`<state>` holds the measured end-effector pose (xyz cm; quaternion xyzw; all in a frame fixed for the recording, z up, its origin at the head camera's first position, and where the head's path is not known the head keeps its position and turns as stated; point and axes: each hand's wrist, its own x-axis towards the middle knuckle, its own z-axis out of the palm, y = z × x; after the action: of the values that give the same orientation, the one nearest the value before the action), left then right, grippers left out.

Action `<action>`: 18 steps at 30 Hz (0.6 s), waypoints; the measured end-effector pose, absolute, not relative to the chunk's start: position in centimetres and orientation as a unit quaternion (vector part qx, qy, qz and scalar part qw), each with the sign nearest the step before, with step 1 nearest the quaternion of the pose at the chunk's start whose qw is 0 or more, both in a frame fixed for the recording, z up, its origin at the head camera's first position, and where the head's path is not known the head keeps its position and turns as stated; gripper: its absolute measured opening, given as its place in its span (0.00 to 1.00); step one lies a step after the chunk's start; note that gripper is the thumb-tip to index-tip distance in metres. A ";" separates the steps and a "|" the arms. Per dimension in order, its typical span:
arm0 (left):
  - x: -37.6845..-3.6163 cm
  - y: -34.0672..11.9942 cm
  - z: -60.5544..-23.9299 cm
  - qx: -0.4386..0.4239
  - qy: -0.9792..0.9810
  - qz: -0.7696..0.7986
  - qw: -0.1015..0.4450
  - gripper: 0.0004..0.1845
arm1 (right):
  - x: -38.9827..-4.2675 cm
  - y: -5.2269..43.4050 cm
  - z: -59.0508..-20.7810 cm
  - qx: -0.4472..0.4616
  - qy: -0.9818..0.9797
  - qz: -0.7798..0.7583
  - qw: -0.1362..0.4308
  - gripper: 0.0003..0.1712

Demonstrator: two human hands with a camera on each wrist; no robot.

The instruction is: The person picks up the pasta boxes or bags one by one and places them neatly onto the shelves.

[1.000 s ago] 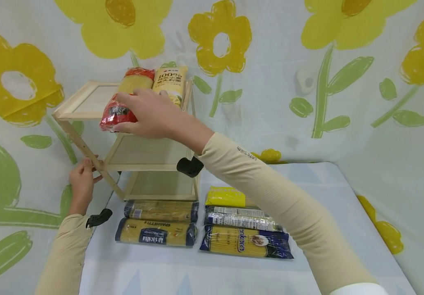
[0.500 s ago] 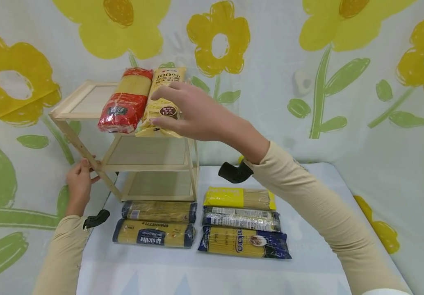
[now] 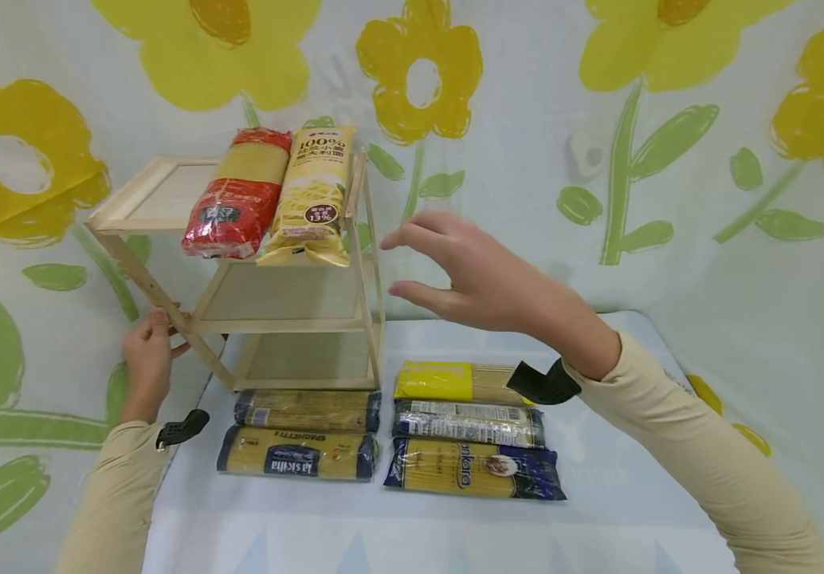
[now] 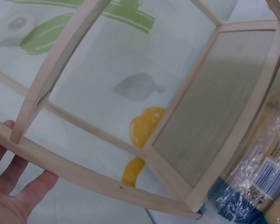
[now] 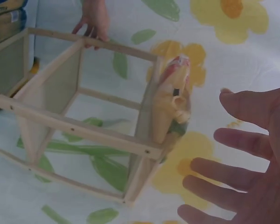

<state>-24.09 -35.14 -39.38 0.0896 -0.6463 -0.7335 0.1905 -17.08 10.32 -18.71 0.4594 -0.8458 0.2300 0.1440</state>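
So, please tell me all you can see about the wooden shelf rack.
The wooden shelf rack is pale, unpainted wood: thin slanted legs and three framed tiers with flat panels. It stands upright on the table's far left. The red packet and yellow packet lie on its top tier. The left hand holds its front left leg.

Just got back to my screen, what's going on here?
A person is working at a wooden three-tier rack on a table. The left hand holds the rack's slanted leg; the right hand hangs open beside the rack, holding nothing. A red noodle pack and a yellow pasta bag lie side by side on the top shelf. Five spaghetti packs lie on the table in front.
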 end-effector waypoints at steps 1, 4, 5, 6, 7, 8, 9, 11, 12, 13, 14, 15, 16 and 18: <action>-24.1 -35.1 -39.4 0.089 -0.645 -0.734 0.190 0.18 | -16.9 10.7 -19.0 0.457 -0.847 0.234 0.137 0.21; -24.1 -35.2 -39.5 0.086 -0.646 -0.734 0.190 0.18 | -16.6 11.7 -19.9 0.447 -0.853 0.245 0.115 0.21; -24.1 -35.2 -39.5 0.085 -0.648 -0.733 0.191 0.18 | -16.6 12.0 -20.3 0.444 -0.854 0.249 0.109 0.21; -24.1 -35.2 -39.6 0.084 -0.645 -0.735 0.191 0.18 | -16.6 12.3 -20.6 0.441 -0.855 0.253 0.105 0.21; -24.1 -35.2 -39.6 0.085 -0.645 -0.735 0.191 0.18 | -16.5 12.6 -21.0 0.439 -0.856 0.256 0.101 0.20; -24.1 -35.2 -39.6 0.085 -0.647 -0.733 0.191 0.19 | -16.5 12.9 -21.3 0.436 -0.857 0.258 0.097 0.20; -24.1 -35.2 -39.6 0.085 -0.648 -0.732 0.190 0.19 | -16.5 13.2 -21.6 0.432 -0.858 0.262 0.094 0.20; -24.1 -35.1 -39.6 0.086 -0.649 -0.731 0.190 0.19 | -16.6 13.8 -22.3 0.425 -0.859 0.271 0.088 0.19; -24.1 -35.1 -39.5 0.088 -0.649 -0.731 0.190 0.18 | -16.6 14.1 -22.6 0.421 -0.861 0.274 0.084 0.19; -24.1 -35.1 -39.5 0.087 -0.650 -0.730 0.190 0.18 | -16.5 14.4 -22.9 0.417 -0.861 0.278 0.083 0.19; -24.0 -35.0 -39.4 0.086 -0.650 -0.730 0.191 0.18 | -16.6 14.7 -23.2 0.413 -0.862 0.281 0.081 0.19; -24.0 -35.0 -39.4 0.085 -0.651 -0.730 0.192 0.18 | -16.6 15.0 -23.6 0.410 -0.863 0.284 0.081 0.19; -24.0 -35.0 -39.4 0.085 -0.650 -0.730 0.193 0.18 | -16.6 15.3 -23.9 0.407 -0.864 0.286 0.081 0.19; -24.0 -35.0 -39.4 0.082 -0.649 -0.732 0.193 0.18 | -16.6 15.8 -24.5 0.402 -0.865 0.288 0.084 0.19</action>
<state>-24.01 -35.00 -39.42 0.0820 -0.6487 -0.7317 0.1927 -16.60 15.78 -24.49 0.4022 -0.8650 0.2882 0.0835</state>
